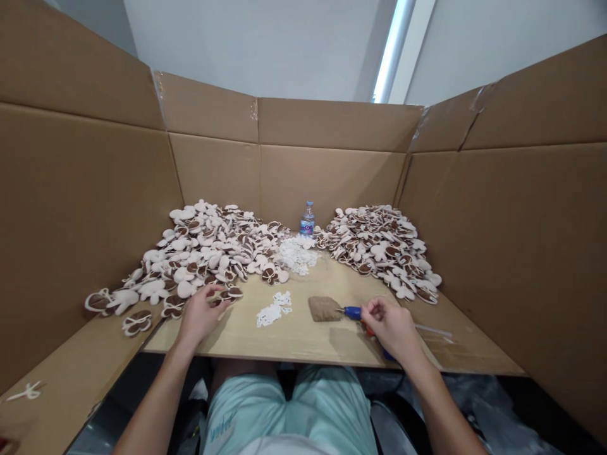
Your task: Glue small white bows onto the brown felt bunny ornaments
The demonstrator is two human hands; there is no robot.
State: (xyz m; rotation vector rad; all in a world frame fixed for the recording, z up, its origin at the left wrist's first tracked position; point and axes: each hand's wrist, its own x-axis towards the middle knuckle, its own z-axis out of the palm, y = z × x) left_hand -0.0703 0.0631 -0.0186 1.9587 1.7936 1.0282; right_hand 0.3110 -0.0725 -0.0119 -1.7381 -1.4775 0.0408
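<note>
My left hand (203, 314) pinches a brown-and-white bow-trimmed felt piece (231, 294) at the front of the left heap. Over a glue gun (353, 313) with a blue nozzle is my right hand (389, 323), its fingers pinched together. The hand hides much of the gun's body, and I cannot make out what lies between its fingertips. The nozzle tip rests over a brown square pad (324, 309). Between my hands, small white cut-out pieces (269, 315) lie on the board (294, 344).
Heaps of padded brown-and-white pieces stand at left (208, 243) and right (379, 246). More white cut-outs (298, 254) and a water bottle (307, 220) are at the back. Tall cardboard walls (332, 170) enclose the board. A clear stick (434, 330) lies beside my right wrist.
</note>
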